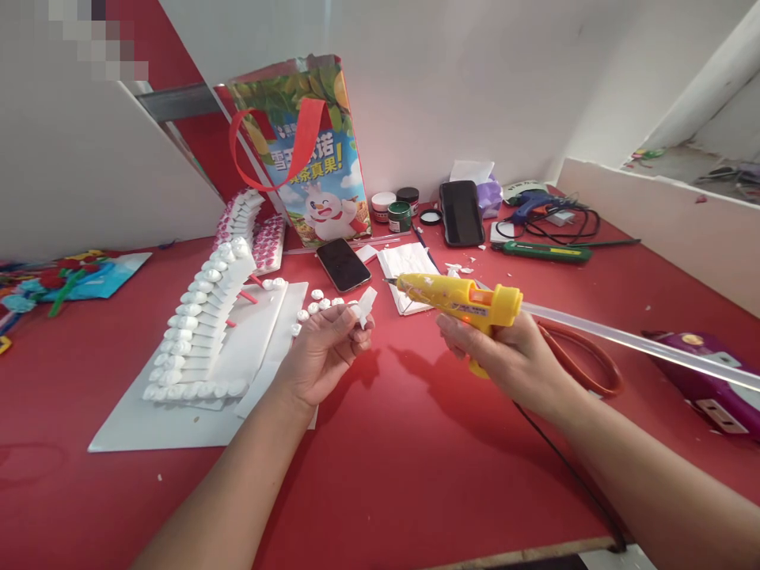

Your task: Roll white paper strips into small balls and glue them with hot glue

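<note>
Between the thumb and fingers of my left hand (326, 344) is a small strip of white paper (364, 307), partly folded or twisted. My right hand (511, 348) grips a yellow glue gun (457, 299) whose nozzle points left toward the paper, a little apart from it. A long clear glue stick (641, 344) runs out of its back. Left of my hands, a curved white staircase model (199, 336) edged with white paper rosettes stands on a white board (142, 427). Several loose rosettes (324, 304) lie just behind my left hand.
Behind are a phone (343, 265), a stack of white paper (409, 265), paint jars (400, 215), a black phone-like device (461, 214) and a printed bag (309, 158). At right lie a green cutter (543, 252), a blue glue gun (534, 207), orange-handled scissors (585, 364) and a purple device (706, 372).
</note>
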A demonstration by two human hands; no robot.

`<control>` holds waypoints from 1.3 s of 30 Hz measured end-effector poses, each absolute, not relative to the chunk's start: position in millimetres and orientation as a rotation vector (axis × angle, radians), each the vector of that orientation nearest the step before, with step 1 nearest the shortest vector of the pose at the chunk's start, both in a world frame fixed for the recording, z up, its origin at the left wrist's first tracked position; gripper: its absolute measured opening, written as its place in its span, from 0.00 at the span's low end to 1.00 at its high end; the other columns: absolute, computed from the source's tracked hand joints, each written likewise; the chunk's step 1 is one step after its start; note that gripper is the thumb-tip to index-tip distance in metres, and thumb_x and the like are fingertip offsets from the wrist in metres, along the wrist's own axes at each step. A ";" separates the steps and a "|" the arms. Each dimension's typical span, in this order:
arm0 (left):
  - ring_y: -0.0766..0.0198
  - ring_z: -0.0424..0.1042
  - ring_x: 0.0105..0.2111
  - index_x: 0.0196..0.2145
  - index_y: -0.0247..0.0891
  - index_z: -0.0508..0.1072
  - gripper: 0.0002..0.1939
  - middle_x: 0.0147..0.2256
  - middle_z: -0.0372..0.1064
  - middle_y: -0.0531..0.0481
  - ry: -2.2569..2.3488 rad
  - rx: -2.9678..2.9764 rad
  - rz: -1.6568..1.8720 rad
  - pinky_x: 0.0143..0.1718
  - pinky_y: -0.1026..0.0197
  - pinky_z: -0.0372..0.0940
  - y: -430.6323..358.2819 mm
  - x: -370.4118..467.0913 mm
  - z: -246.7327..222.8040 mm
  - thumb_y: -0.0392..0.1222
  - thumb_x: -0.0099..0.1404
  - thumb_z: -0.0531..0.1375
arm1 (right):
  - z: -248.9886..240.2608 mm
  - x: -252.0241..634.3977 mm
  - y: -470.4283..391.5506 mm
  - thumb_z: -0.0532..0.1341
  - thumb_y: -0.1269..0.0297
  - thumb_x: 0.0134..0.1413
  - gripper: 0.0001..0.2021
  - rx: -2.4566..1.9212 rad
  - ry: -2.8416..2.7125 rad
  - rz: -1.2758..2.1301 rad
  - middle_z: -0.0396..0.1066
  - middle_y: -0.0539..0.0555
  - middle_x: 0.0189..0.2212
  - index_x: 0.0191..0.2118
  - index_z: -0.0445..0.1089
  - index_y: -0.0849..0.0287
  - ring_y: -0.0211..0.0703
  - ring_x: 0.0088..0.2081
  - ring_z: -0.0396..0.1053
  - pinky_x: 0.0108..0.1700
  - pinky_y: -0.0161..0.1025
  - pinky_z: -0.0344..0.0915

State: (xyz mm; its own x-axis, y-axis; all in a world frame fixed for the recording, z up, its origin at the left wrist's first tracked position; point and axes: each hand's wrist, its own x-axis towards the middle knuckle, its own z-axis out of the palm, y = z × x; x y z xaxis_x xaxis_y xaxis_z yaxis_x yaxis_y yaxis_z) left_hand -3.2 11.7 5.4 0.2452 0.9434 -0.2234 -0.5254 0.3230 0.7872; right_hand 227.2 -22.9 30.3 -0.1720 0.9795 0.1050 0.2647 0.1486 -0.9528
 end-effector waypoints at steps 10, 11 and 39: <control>0.68 0.71 0.23 0.30 0.35 0.80 0.15 0.26 0.76 0.51 1.049 1.010 1.264 0.31 0.63 0.69 9.2 1.2 3.8 0.41 0.47 0.77 | 35.1 230.1 -20.4 0.63 0.50 0.60 0.17 -1.286 -1.512 1.126 0.66 0.50 0.22 0.30 0.73 0.61 0.34 0.23 0.59 0.21 0.34 0.54; 0.68 0.71 0.23 0.30 0.35 0.80 0.14 0.26 0.76 0.51 1.069 1.045 1.261 0.31 0.62 0.69 8.6 1.8 4.1 0.41 0.47 0.77 | 35.0 230.8 -20.6 0.63 0.51 0.61 0.17 -1.286 -1.517 1.125 0.66 0.51 0.22 0.31 0.74 0.61 0.35 0.23 0.60 0.21 0.34 0.54; 0.70 0.70 0.23 0.30 0.37 0.81 0.12 0.24 0.75 0.53 1.090 1.046 1.286 0.31 0.65 0.66 6.5 0.2 8.3 0.41 0.49 0.76 | 17.6 230.5 -19.9 0.59 0.49 0.64 0.21 -1.262 -1.700 1.066 0.52 0.45 0.20 0.25 0.59 0.58 0.32 0.22 0.49 0.23 0.35 0.48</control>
